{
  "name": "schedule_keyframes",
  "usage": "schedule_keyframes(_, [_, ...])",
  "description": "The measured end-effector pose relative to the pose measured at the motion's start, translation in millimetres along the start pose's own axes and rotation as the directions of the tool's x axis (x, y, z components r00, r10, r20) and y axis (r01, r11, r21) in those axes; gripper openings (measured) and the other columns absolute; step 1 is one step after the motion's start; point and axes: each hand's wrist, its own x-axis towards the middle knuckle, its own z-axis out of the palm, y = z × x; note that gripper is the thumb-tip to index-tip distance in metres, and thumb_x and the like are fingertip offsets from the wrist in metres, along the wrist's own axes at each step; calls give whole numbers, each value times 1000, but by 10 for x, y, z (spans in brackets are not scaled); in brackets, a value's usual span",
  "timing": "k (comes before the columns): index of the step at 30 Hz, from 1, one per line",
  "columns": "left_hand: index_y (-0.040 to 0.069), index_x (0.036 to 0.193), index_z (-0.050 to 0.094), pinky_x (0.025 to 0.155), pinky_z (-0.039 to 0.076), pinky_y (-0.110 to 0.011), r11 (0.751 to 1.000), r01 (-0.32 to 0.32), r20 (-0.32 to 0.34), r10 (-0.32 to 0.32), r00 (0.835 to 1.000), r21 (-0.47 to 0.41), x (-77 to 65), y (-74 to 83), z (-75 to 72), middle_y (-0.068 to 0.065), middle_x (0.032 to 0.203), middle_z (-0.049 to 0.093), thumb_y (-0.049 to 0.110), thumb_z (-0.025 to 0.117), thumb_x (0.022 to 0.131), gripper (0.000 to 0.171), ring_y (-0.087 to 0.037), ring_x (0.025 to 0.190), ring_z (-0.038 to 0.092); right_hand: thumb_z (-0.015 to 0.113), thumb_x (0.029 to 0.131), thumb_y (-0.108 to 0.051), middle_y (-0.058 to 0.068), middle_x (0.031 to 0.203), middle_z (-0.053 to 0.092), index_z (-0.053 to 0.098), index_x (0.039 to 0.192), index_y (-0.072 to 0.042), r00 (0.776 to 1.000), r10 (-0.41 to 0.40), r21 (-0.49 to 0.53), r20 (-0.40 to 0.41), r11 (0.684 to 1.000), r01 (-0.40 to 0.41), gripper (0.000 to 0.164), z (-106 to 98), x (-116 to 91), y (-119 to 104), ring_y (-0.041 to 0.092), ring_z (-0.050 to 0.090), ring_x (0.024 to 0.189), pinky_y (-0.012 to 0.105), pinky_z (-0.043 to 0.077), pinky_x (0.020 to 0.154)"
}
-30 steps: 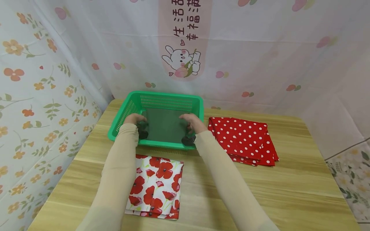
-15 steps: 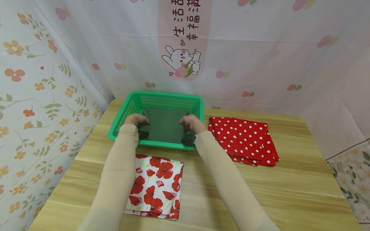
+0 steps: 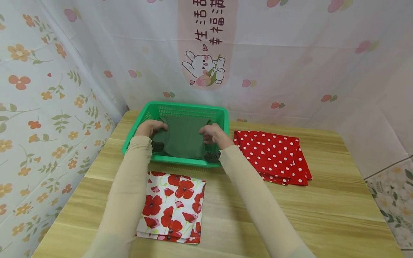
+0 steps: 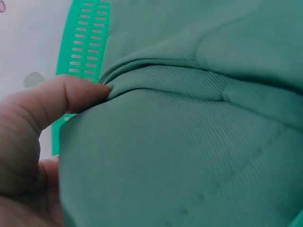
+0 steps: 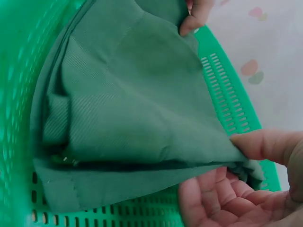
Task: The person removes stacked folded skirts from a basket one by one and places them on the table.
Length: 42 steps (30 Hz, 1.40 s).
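A folded dark green cloth (image 3: 184, 137) lies spread between my two hands, inside the bright green plastic basket (image 3: 190, 162). My left hand (image 3: 150, 128) pinches the cloth's left edge, with the thumb on top of its folded layers in the left wrist view. The right hand (image 3: 214, 134) grips the opposite edge. In the right wrist view my thumb (image 5: 265, 144) presses on top of the cloth, and curled fingers (image 5: 220, 196) lie beneath it. The cloth's layers part along one side there, with slotted basket floor showing below.
A folded poppy-print cloth (image 3: 172, 208) lies on the wooden table (image 3: 322, 215) in front of the basket, partly under the left forearm. Right of the basket lies a folded red polka-dot cloth (image 3: 271, 154). A printed curtain (image 3: 290, 71) hangs behind the table.
My hands have moved slightly up and back with the green cloth, which now covers more of the basket's far wall. The other two cloths stay in place.
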Motion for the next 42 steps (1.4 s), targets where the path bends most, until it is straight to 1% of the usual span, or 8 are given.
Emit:
schedule_keyframes(2, [-6, 147, 4, 103, 35, -43, 1000, -6, -42, 6, 999, -1, 255, -77, -138, -24, 152, 13, 45, 66, 79, 105, -37, 134, 27, 60, 87, -9, 6, 82, 46, 47, 109, -2, 1000, -20, 23, 3, 1000, 20, 26, -8, -26, -22, 17, 48, 65, 29, 52, 69])
schedule_keyframes(4, [-6, 147, 7, 100, 37, -44, 1000, -20, -88, 19, 996, -10, 235, -83, -169, -23, 150, 19, 46, 68, 77, 106, -37, 130, 33, 59, 87, -9, 6, 83, 45, 45, 116, -1, 999, -36, 41, 5, 999, 36, 33, -15, -50, -41, 17, 48, 66, 27, 51, 65])
schedule_keyframes(5, [-6, 146, 8, 99, 38, -44, 999, -28, -112, 26, 993, -17, 136, -63, -142, -23, 148, 22, 45, 68, 78, 104, -36, 127, 35, 60, 87, -9, 6, 84, 45, 44, 118, 0, 999, -42, 49, 4, 998, 42, 35, -18, -61, -48, 17, 48, 66, 26, 51, 64])
schedule_keyframes(10, [-8, 145, 9, 104, 33, -44, 996, -62, -176, 49, 983, -71, -813, 203, 181, -25, 146, 24, 29, 56, 87, 83, -36, 126, 35, 61, 86, -10, 5, 86, 46, 44, 116, -2, 998, -55, 83, 8, 995, 55, 36, -37, -85, -62, 16, 48, 68, 25, 52, 66])
schedule_keyframes(13, [-10, 145, 6, 107, 30, -43, 994, -89, -201, 75, 977, -61, -1067, 265, 256, -26, 149, 18, 26, 51, 90, 80, -35, 129, 30, 62, 85, -10, 5, 87, 46, 44, 116, -2, 998, -65, 113, 3, 992, 65, 36, -47, -92, -66, 16, 49, 68, 24, 52, 65])
schedule_keyframes(24, [-4, 147, 0, 105, 32, -44, 988, -146, -248, 128, 960, -54, -1176, 292, 232, -24, 149, 16, 29, 53, 90, 85, -35, 126, 32, 62, 87, -9, 5, 85, 45, 45, 117, -1, 994, -111, 170, -8, 979, 111, 36, -90, -155, -96, 14, 48, 65, 21, 50, 56])
schedule_keyframes(35, [-4, 145, 16, 74, 49, -33, 974, -203, -228, 176, 958, -104, -1254, 278, 226, -17, 123, 40, 32, 53, 90, 75, -20, 83, 52, 61, 87, -6, 4, 87, 42, 41, 128, 2, 989, -148, 219, 14, 965, 142, 46, -148, -266, -134, 13, 44, 69, 21, 49, 59])
schedule_keyframes(42, [-3, 139, 27, 65, 52, -30, 960, -228, -214, 191, 958, -163, -1352, 312, 253, -10, 104, 49, 33, 53, 89, 67, -14, 70, 56, 56, 90, -7, 5, 92, 36, 33, 136, 2, 978, -194, 259, 73, 951, 170, 53, -238, -364, -155, 13, 41, 68, 20, 47, 59])
